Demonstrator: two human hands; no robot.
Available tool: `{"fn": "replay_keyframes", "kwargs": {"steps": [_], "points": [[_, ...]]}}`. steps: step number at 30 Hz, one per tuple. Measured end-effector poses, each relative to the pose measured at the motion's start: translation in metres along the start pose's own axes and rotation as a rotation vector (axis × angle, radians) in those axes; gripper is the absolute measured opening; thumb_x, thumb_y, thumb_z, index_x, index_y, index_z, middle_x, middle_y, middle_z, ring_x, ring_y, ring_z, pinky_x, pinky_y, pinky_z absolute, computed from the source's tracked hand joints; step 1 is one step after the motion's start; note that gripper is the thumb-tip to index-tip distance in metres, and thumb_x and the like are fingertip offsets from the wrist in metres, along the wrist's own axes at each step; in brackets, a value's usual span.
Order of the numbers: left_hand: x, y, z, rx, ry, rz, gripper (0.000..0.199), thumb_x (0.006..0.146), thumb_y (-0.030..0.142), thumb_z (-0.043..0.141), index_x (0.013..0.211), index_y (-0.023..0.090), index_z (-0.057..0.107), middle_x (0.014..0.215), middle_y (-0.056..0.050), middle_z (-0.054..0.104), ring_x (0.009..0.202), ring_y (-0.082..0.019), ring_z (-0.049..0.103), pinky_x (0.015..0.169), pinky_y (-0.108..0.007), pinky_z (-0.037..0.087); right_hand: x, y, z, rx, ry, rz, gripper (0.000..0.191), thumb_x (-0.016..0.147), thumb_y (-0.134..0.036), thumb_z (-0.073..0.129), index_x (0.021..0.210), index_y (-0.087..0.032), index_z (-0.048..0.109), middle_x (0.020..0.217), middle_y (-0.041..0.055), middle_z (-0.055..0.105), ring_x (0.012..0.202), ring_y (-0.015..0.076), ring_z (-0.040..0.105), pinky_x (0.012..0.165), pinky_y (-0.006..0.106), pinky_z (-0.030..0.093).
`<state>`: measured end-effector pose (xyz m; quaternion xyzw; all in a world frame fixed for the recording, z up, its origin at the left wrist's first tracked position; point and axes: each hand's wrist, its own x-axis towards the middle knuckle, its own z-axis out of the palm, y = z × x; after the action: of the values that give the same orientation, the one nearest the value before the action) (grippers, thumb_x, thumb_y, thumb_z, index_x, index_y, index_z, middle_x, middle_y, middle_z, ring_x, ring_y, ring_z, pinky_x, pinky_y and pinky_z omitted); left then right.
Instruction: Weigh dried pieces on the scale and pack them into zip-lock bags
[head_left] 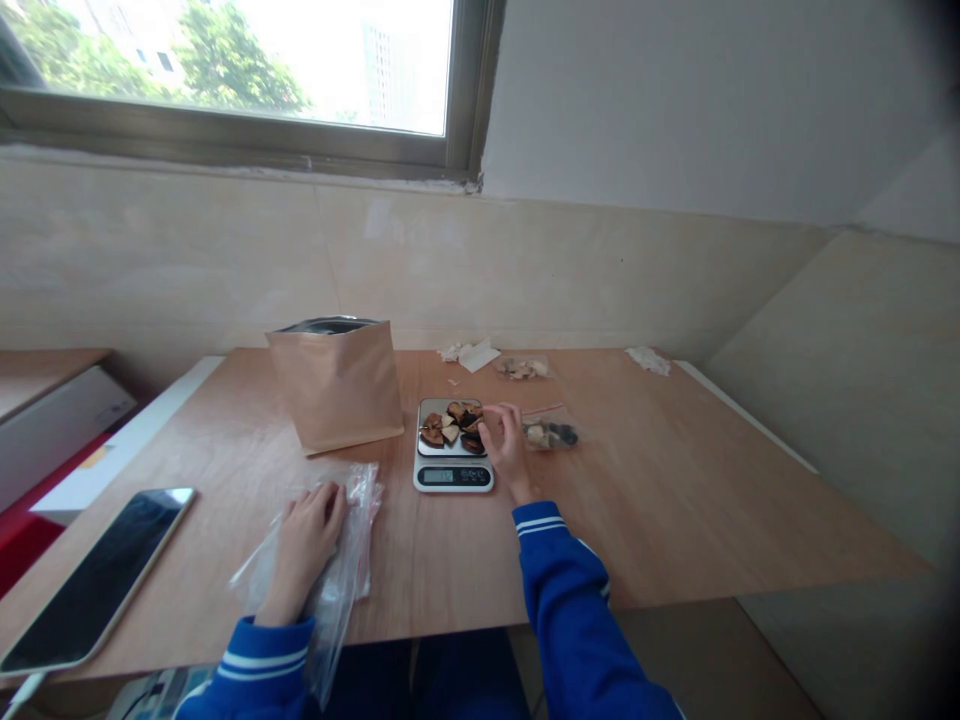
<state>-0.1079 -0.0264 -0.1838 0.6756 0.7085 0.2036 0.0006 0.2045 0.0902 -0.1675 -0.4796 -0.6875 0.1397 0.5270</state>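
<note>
**Left hand:** The left hand [304, 545] lies flat on a clear plastic bag [352, 530]. Its grip is released, and the palm seems to keep the soft bag flat on the counter [439, 590].

**Phone:** A smartphone [97, 580] lies on the left side, with dark screen up, probably so it is out of the way of the hands.

**Right hand:** The right hand [506, 445] reaches over the scale. Its grip is closed at the fingertips by the edge of the pile, but I cannot tell if it holds a piece.

**Scale:** A digital kitchen scale [454, 475] stands between the hands. Its display faces the person, likely for easy reading, but the number is too small to read. Its steel plate carries dark and pale dried slices [442, 430].

**Small bag:** A small clear bag [551, 435] with a few pieces lies just right of the scale, within easy reach of the right hand.

**Far side:** A kraft paper pouch [337, 385] stands upright with its mouth open, perhaps to stay ready for reaching inside. Behind the scale lie another bag of pale pieces [523, 369] and white paper scraps [472, 355].
</note>
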Motion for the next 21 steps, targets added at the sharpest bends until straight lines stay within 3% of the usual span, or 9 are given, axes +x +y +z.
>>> {"fn": "replay_keyframes", "kwargs": {"steps": [4, 10, 21], "points": [[-0.001, 0.000, -0.001, 0.012, -0.027, 0.000, 0.032, 0.096, 0.033, 0.031, 0.090, 0.021, 0.060, 0.096, -0.009, 0.072, 0.093, -0.027, 0.065, 0.084, -0.040, 0.040, -0.002, -0.002, 0.001, -0.022, -0.027, -0.063, 0.027, 0.089, -0.038, 0.055, 0.111, -0.024, 0.061, 0.112, 0.0103, 0.053, 0.112, 0.0266, 0.052, 0.098, 0.043, 0.045], [-0.001, 0.000, -0.001, 0.023, -0.019, 0.013, 0.029, 0.095, 0.031, 0.034, 0.091, 0.020, 0.060, 0.095, -0.010, 0.072, 0.092, -0.027, 0.065, 0.082, -0.039, 0.041, -0.003, 0.002, 0.004, -0.079, -0.014, -0.054, 0.033, 0.097, -0.036, 0.040, 0.121, -0.025, 0.061, 0.115, 0.0104, 0.052, 0.115, 0.0243, 0.052, 0.105, 0.042, 0.040], [-0.002, -0.004, 0.004, 0.043, -0.014, 0.050, 0.030, 0.096, 0.031, 0.034, 0.090, 0.020, 0.061, 0.093, -0.008, 0.071, 0.089, -0.024, 0.064, 0.079, -0.036, 0.040, -0.003, 0.012, 0.007, -0.153, -0.042, -0.090, 0.036, 0.098, -0.036, 0.041, 0.126, -0.022, 0.059, 0.116, 0.0109, 0.051, 0.114, 0.0237, 0.052, 0.104, 0.043, 0.042]]}}
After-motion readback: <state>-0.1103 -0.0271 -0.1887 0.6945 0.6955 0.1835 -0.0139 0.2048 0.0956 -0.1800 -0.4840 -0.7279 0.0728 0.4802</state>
